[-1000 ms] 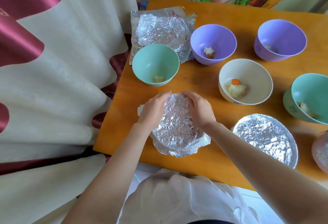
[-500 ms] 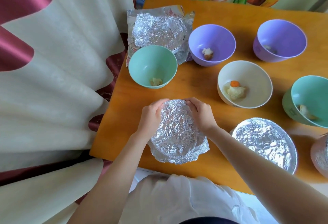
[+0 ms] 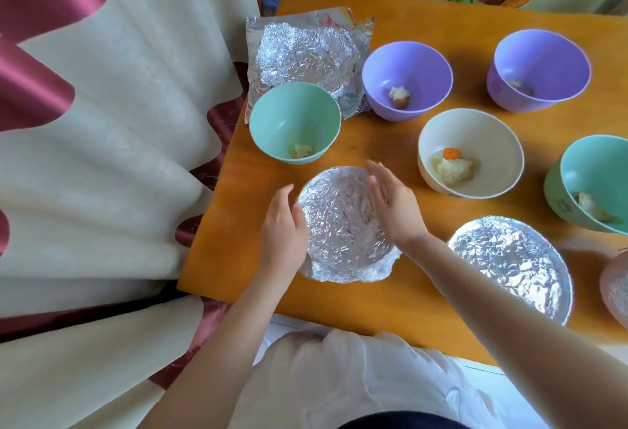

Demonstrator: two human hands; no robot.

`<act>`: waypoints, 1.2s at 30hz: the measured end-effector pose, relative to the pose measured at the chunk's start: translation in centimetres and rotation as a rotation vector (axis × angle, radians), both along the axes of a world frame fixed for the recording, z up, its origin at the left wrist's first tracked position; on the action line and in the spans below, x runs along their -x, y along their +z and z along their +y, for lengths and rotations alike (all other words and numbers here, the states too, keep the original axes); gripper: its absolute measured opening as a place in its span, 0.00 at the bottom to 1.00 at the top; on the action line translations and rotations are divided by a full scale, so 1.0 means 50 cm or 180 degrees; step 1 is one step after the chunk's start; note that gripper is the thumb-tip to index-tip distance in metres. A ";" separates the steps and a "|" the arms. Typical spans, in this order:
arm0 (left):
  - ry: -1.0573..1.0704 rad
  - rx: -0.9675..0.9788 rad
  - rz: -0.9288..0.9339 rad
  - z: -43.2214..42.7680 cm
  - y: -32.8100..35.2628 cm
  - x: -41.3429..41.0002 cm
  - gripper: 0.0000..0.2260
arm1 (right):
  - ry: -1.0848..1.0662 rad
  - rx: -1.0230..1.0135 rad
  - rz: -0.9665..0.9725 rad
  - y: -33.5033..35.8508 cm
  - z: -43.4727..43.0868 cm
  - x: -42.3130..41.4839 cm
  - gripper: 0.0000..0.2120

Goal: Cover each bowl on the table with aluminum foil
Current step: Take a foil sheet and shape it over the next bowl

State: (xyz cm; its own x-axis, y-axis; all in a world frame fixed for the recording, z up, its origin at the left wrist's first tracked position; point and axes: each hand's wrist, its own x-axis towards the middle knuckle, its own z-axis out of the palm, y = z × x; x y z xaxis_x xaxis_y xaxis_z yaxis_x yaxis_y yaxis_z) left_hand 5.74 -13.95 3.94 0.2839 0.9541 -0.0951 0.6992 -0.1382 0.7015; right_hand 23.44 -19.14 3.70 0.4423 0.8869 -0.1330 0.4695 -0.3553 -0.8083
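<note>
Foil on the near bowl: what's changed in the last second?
The left hand and right hand, earlier curled over the far edge of the foil, have slid back to its sides, fingers straight. The far edge is now moulded down; the near edge still flares. The spare foil sheets and green bowl stayed put.

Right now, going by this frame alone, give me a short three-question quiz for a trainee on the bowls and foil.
1. True or false: the cream bowl is covered with foil.
2. How many bowls stand uncovered? A three, B five, C seven.
3. Fill in: the spare foil sheets lie right behind a ___ bowl.
Key: 1 false; 2 B; 3 green, the left green bowl.
</note>
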 end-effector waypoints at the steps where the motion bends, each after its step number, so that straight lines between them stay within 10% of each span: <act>1: -0.0098 -0.0034 -0.0053 0.009 0.000 -0.002 0.18 | 0.0007 -0.0007 -0.0007 0.002 -0.004 0.005 0.20; 21: 0.0179 0.0701 -0.1297 0.020 -0.060 -0.042 0.15 | -0.0342 -0.0004 0.0497 -0.040 0.015 -0.032 0.14; 36: 0.0294 0.0634 -0.1091 -0.006 -0.047 -0.029 0.13 | 0.0132 0.0036 0.0070 -0.044 0.002 -0.038 0.11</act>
